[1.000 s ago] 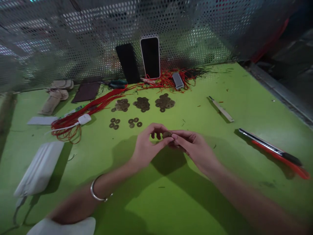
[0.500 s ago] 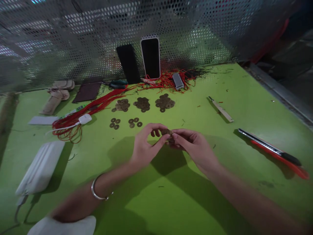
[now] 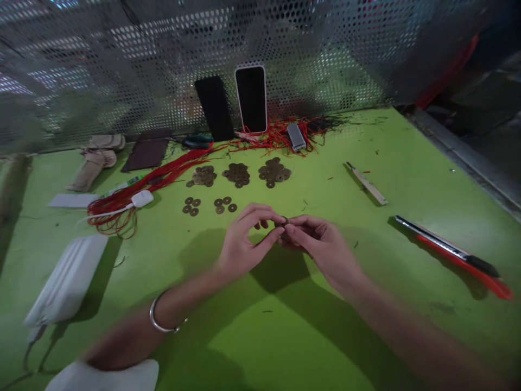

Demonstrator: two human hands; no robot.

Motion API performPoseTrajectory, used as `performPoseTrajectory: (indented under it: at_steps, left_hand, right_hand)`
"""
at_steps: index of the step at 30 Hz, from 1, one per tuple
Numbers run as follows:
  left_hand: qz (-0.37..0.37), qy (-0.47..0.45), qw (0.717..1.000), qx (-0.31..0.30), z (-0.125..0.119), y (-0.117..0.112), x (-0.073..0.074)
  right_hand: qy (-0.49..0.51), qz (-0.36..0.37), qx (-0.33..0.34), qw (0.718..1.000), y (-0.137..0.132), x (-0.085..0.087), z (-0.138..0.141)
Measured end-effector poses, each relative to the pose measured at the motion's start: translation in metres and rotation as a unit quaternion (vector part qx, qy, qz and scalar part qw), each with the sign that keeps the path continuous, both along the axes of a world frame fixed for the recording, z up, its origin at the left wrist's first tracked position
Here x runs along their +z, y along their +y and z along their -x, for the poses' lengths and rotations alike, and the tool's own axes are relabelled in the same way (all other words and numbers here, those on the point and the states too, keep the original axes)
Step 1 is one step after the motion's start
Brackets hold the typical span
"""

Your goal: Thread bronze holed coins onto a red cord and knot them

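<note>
Between both hands, above the green table [image 3: 260,336], are bronze-coloured coins [image 3: 281,222], partly covered by my fingers. My left hand [image 3: 246,236] pinches them from the left, thumb below and index finger on top. From the right, my right hand [image 3: 321,239] grips them between thumb and bent fingers; how many it holds is hidden. Beyond the hands lie two small groups of holed coins, one on the left [image 3: 191,206] and one nearer the middle [image 3: 225,205]. Farther back sit three heaps: a left heap [image 3: 203,176], a middle heap [image 3: 236,175] and a right heap [image 3: 274,172].
Red cords [image 3: 118,206] and a white charger plug [image 3: 142,199] lie at left, behind a white power bank [image 3: 67,279]. To the right are a craft knife [image 3: 366,183] and a red box cutter [image 3: 451,252]. Two phones, one white-framed [image 3: 251,98], lean on perforated metal.
My left fingers have shifted slightly right and closed in over the coins, so less of them shows. The coin groups and heaps on the table stay as they were.
</note>
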State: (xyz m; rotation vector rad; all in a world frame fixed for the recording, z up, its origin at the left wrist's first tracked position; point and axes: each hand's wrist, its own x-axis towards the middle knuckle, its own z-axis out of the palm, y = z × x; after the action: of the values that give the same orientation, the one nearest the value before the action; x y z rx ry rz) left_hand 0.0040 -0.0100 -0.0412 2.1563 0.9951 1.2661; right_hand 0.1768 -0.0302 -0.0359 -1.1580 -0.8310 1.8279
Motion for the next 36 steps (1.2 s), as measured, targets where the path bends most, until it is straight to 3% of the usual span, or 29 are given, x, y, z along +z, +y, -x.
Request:
performPoseTrajectory:
  at_steps: [15, 21, 26, 29, 31, 33, 36]
  left_hand:
    - [0.036, -0.013, 0.999, 0.002, 0.000, 0.000, 0.008]
    - [0.145, -0.029, 0.988, 0.040, 0.001, -0.004, 0.007]
    - [0.219, -0.031, 0.974, 0.057, 0.006, 0.002, 0.015]
    - [0.188, -0.021, 0.976, 0.108, 0.028, 0.027, 0.020]
    - [0.119, 0.003, 0.975, 0.187, 0.055, 0.052, 0.018]
    - [0.057, 0.096, 0.955, 0.276, 0.086, 0.078, 0.012]
    - [0.054, 0.141, 0.937, 0.315, 0.127, 0.105, -0.005]
  right_hand:
    - [-0.004, -0.035, 0.047, 0.998, -0.001, -0.001, 0.001]
    - [-0.029, -0.051, 0.054, 0.997, -0.001, -0.002, 0.000]
    - [-0.048, -0.047, 0.043, 0.997, 0.000, -0.002, 0.000]
    - [-0.059, -0.035, 0.036, 0.997, 0.001, -0.002, 0.000]
    - [-0.058, -0.025, 0.036, 0.997, 0.001, -0.001, 0.001]
    - [-0.052, -0.017, 0.036, 0.998, 0.001, 0.001, 0.003]
    - [-0.051, -0.012, 0.036, 0.998, 0.001, 0.002, 0.005]
